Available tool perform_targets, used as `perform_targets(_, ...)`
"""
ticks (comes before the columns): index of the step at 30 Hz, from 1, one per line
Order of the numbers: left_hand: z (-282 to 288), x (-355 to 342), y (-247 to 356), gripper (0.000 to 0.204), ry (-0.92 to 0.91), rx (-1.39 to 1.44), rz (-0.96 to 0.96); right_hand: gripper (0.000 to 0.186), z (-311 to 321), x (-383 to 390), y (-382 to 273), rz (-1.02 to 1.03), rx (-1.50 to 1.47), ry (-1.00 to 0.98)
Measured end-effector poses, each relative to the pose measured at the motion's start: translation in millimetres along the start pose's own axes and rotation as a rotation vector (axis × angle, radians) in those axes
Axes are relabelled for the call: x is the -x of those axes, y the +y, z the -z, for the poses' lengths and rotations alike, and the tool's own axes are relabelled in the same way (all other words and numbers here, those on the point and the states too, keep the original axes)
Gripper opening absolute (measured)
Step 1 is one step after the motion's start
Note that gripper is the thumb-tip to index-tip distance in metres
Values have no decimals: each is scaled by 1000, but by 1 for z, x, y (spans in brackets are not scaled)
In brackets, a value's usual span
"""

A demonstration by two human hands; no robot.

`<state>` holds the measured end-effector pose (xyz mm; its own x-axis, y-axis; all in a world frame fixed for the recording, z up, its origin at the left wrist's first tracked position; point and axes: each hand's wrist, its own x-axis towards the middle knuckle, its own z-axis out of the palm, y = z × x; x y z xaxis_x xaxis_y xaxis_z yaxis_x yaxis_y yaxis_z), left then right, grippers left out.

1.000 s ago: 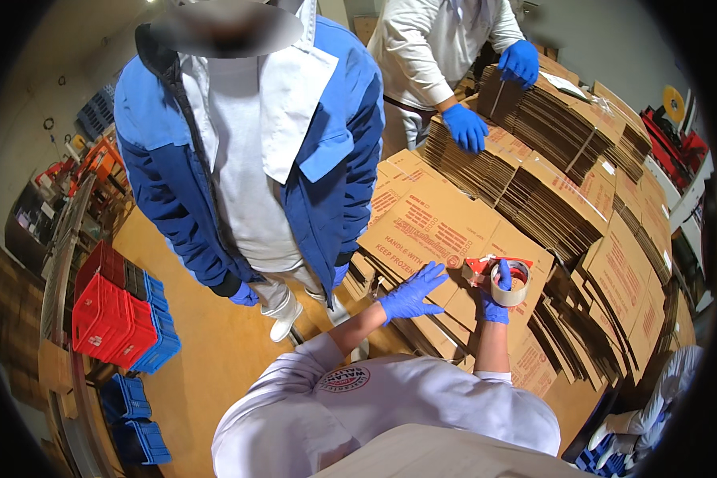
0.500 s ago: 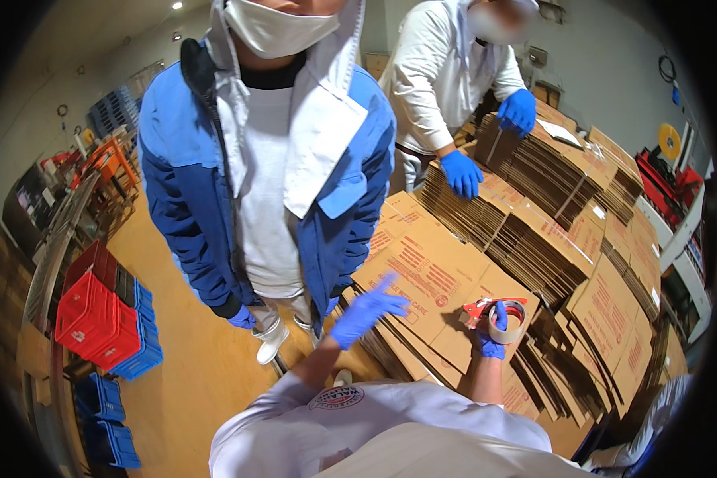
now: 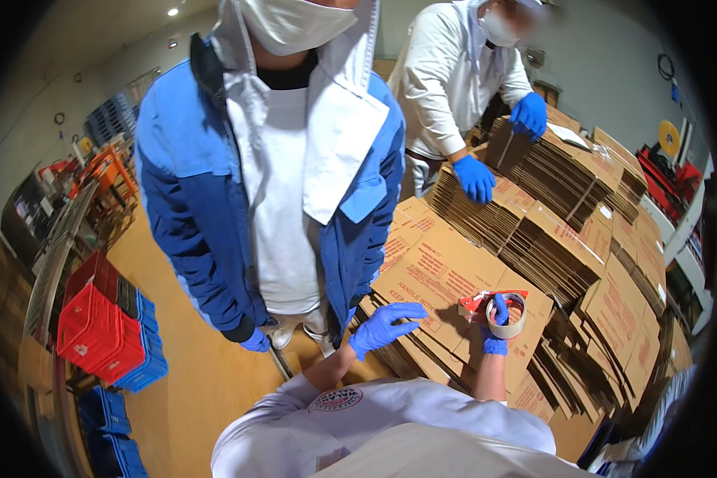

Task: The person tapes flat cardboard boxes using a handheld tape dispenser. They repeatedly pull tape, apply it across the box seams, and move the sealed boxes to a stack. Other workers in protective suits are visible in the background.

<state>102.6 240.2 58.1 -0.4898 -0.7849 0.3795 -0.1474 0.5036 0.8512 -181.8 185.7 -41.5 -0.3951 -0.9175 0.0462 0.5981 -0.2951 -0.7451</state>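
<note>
My right hand (image 3: 495, 338), in a blue-violet glove, grips a red tape dispenser (image 3: 476, 305) loaded with a wide roll of tape (image 3: 507, 323). It is held over the top sheet of a pile of flattened cardboard boxes (image 3: 430, 275) printed in red. My left hand (image 3: 386, 327), gloved the same way, is at the near left edge of that pile, its fingers stretched out and holding nothing. I cannot tell whether it touches the cardboard.
A person in a blue jacket (image 3: 191, 199) stands close in front. Behind the cardboard, another person's blue-gloved hand (image 3: 476, 178) rests on bundled flat boxes (image 3: 526, 239). Red crates (image 3: 103, 334) and blue crates (image 3: 107, 410) stand at left; red machinery (image 3: 668, 179) is at right.
My left hand has lowered slightly and shifted right, fingers still apart. My right hand still holds the tape dispenser in nearly the same place. The view has shifted a little.
</note>
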Motion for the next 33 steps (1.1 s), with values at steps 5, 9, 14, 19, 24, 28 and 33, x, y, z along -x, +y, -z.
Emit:
perform_targets(5,-30,-24,-36,52,-140,-162,-166,14,64,11,-17,130,26,127)
perform_targets(9,-54,-51,-61,86,-174,-240,-216,10,52,56,-94,784,1010,344)
perform_targets(14,-90,-53,-69,101,-304,-580,-95,43,45,59,-161,1232,1765,367)
perform_targets(19,-104,-49,-73,98,-446,-948,-139,27,4,18,-156,1173,1152,153)
perform_targets(24,-105,-58,-72,91,-458,-916,-120,17,65,-37,-58,566,691,174)
perform_targets(28,-104,-59,-78,91,-452,-911,-97,9,68,-48,-42,229,638,286)
perform_targets(33,-104,-58,-80,91,-418,-907,-105,13,43,21,-47,160,693,200)
